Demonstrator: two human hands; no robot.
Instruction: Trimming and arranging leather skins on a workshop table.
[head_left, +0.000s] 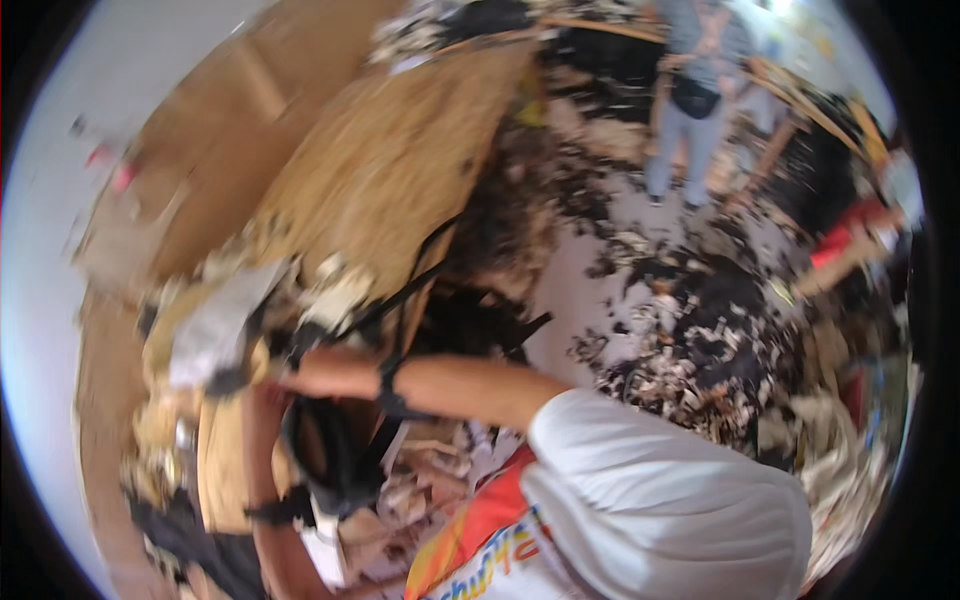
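Crowding close together beside a pale grey sheet (pixel 220 332), the left hand (pixel 262 393) and right hand (pixel 303 371) were blurred.
How far each grip was open, or what it had hold of, could not be told; the sheet was just beyond them, near pale scraps (pixel 340 288) on the wooden worktop (pixel 400 150).

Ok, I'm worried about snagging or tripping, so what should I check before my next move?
1. Both hands visible: ok; left hand and right hand are close together.
2. Secure grip: cannot tell; blur hides the fingers.
3. Bands on both forearms: ok; a black band is on the left, another on the right.
4. Space around hands uncluttered: not ok; a pale grey sheet is right beside them.
5. Floor free of scraps: not ok; a dark-and-pale scrap pile covers part.
6. Co-worker away from hands: ok.
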